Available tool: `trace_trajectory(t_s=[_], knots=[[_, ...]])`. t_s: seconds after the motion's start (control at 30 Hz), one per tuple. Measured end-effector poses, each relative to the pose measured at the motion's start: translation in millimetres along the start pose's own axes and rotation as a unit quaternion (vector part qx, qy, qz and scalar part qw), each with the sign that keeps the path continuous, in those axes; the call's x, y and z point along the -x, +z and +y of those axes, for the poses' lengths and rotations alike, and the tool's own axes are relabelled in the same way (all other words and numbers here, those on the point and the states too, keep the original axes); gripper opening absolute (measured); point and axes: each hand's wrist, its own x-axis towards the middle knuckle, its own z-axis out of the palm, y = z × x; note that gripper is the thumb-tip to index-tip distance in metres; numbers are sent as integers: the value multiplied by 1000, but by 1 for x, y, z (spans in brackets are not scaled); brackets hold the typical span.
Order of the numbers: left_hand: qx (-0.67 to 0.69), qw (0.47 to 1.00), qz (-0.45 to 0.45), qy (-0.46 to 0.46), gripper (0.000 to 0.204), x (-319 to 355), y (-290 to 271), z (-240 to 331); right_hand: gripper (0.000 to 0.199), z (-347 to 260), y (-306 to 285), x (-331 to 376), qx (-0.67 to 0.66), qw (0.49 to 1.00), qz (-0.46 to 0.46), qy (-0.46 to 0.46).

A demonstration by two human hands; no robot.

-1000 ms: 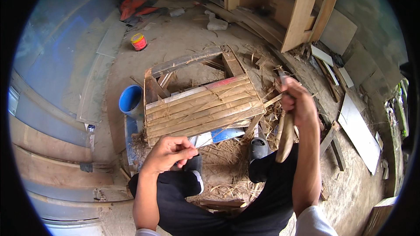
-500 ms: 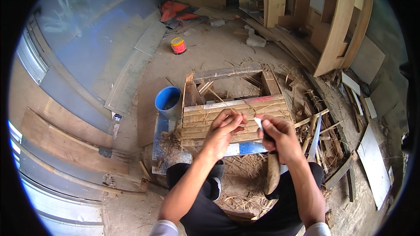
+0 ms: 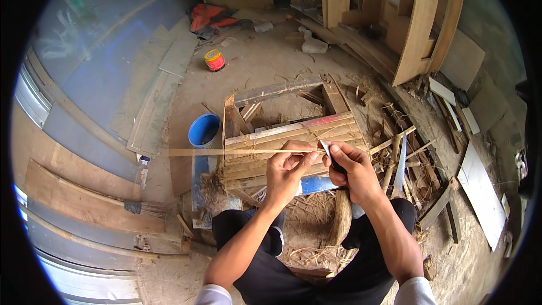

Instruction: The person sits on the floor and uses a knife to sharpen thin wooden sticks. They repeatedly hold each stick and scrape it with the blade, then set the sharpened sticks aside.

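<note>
A long, thin, pale strip of wood or cane [image 3: 240, 152] is pinched in my left hand [image 3: 285, 178], its far end reaching out to the left and smeared by motion. My right hand [image 3: 357, 174] is closed around a knife [image 3: 326, 149] with a dark handle and a pointed, bright blade. The blade is close to the strip at my left fingertips; whether it touches, I cannot tell. Under both hands lies a low wooden slatted bench or crate [image 3: 243, 176], with an open frame at its far side. Below my right hand, a thick pale piece of wood [image 3: 340, 220] stands between my knees.
A blue bucket [image 3: 204, 130] stands left of the slatted wood. A handsaw blade [image 3: 401, 164] and scrap sticks [image 3: 390, 172] lie at the right among shavings. Farther off are a red and yellow tub [image 3: 214, 61], an upright wooden frame [image 3: 420, 28] and leaning boards [image 3: 56, 192].
The strip now stretches out to the left from my left hand, where earlier it slanted up and away. My view has shifted slightly, moving the surroundings left. Both hands keep their grips.
</note>
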Motion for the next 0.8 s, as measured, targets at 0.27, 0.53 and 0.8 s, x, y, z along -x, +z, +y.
trace_trajectory(t_s=[0.27, 0.53, 0.8], knots=[[0, 996, -93, 4, 15, 6, -13, 12, 28, -7, -4, 0, 144, 987, -58, -37], [284, 852, -290, -332, 33, 10, -40, 38, 23, -40, -48, 1, 334, 928, -29, -166], [194, 913, -187, -305, 28, 12, -41, 38, 24, -47, -57, 3, 294, 942, -81, -138]])
